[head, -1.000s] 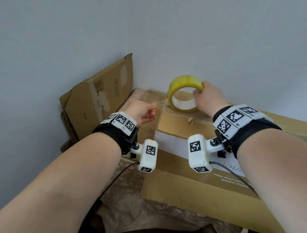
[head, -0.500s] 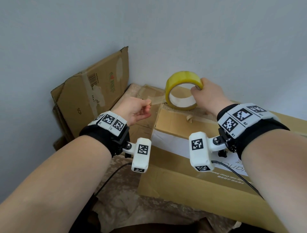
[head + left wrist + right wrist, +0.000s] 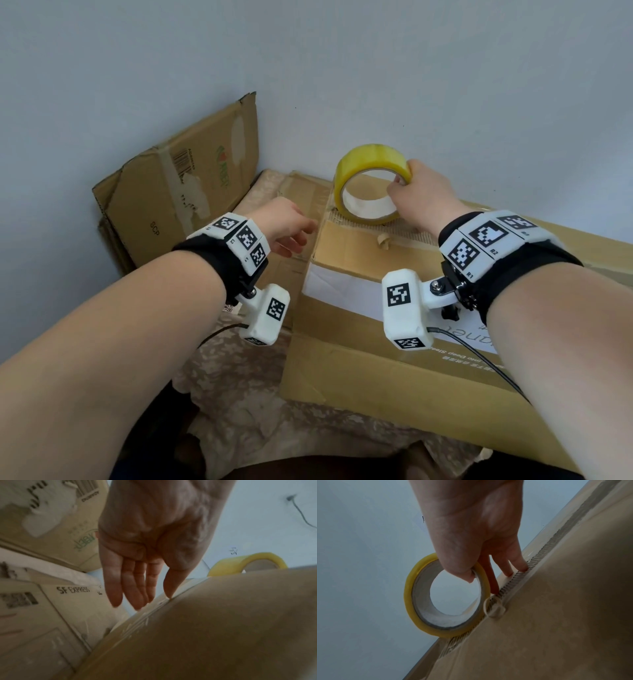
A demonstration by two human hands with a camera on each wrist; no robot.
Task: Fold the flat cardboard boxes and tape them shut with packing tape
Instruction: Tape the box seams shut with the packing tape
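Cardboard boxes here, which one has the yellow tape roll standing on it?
The big assembled brown cardboard box at right; the yellow tape roll stands on its top edge. The flattened cardboard box leans against the wall.

You're facing a plain pale blue-grey wall [image 3: 342, 68] filling the upper frame; a mottled beige cloth [image 3: 239, 394] covers the surface at lower centre; light is soft, even.

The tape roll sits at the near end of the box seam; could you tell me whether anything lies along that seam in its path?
A small curled scrap of old tape sticks up on the torn seam of the box, right beside the tape roll that the right hand holds. Beyond it, the seam looks unobstructed in the right wrist view.
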